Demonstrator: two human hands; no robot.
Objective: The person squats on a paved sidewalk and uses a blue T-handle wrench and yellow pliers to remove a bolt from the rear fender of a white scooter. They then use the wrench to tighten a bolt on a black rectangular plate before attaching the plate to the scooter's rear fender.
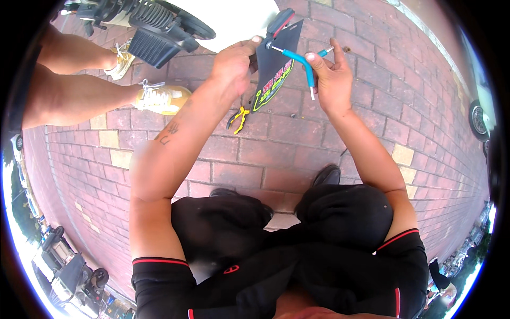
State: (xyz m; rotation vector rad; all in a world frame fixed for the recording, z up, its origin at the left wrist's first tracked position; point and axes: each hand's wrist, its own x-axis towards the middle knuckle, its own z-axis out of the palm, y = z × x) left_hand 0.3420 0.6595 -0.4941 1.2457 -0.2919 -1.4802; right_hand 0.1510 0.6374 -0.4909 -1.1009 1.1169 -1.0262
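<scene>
A black mudflap (272, 61) with bright printed graphics hangs at the white rear of a scooter (234, 18), below a red reflector (283, 23). At its left edge, my left hand (236, 61) is closed on it, the fingers partly hidden behind. My right hand (332, 77) grips a teal three-armed Y wrench (304, 59). One metal arm of the wrench points left and reaches a small bolt (269, 45) near the top of the mudflap; another arm points down. Pliers with yellow-and-black handles (240, 118) lie on the paving beneath the mudflap.
A person's bare legs (85, 103) and yellow-and-white shoes (163, 99) stand close by on the left, beside the scooter's footrest (155, 47). Red brick paving (287, 149) spreads around my knees. A parked vehicle's wheel (478, 118) shows at the far right, another vehicle (66, 271) lower left.
</scene>
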